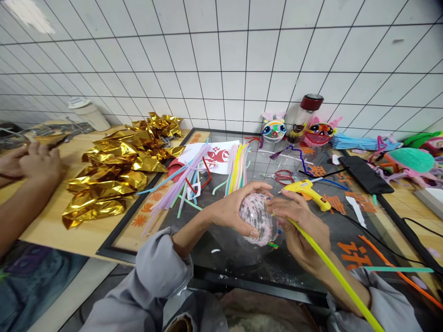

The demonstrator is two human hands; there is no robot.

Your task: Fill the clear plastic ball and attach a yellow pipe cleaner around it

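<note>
My left hand [226, 210] is wrapped around a clear round ball [255, 216] covered in pale pink fuzzy strands. Between the fingers of my right hand [302, 226] is a yellow pipe cleaner [330, 265], its long end trailing down to the bottom right. Its other end meets the right side of the ball, where my fingertips hide the contact. Small blue, red and green bits show at the ball's lower right edge. Just beyond my right hand lies a yellow hot glue gun [308, 190], with red-handled scissors [282, 176] behind it.
Pipe cleaner bundles [237, 168] lie ahead, beside crumpled gold foil packets [114, 161]. Decorated ball faces [273, 128] and a bottle [304, 117] stand by the tiled wall. A phone [365, 174] lies right. A co-worker's hands [38, 161] are at far left. The glue gun's cord crosses the mat.
</note>
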